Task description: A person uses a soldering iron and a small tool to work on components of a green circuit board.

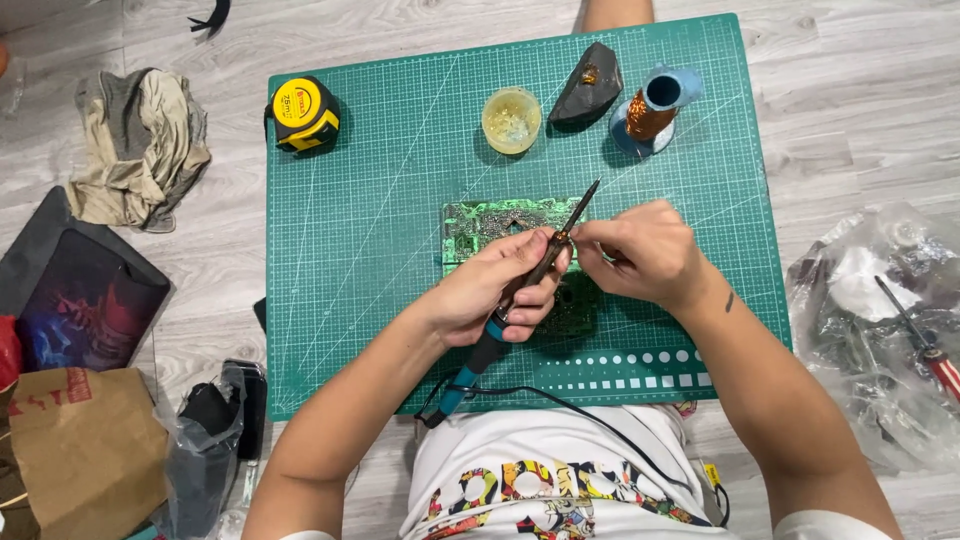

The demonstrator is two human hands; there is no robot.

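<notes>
The left hand (497, 291) is closed around the dark grip of a soldering iron (522, 288), whose teal handle end runs back toward the person's body with a black cord trailing from it, while the metal tip points up and away over a green circuit board (487, 222). The right hand (640, 250) is curled shut just beside the iron's shaft, its fingertips pinched together close to the left hand's fingers; what they pinch is too small to tell. The circuit board lies flat under both hands, partly hidden by them, on a green cutting mat (380, 250) spread on the pale wooden floor (850, 120). Along the mat's far edge sit a yellow tape measure (303, 113), a small round yellowish tub (511, 120), a dark wedge-shaped stand (586, 87) and a spool of copper wire (653, 108). Off the mat, a crumpled cloth (140, 145) lies to the left and a clear plastic bag (880, 330) to the right with a red-handled screwdriver (925, 345) on it.
</notes>
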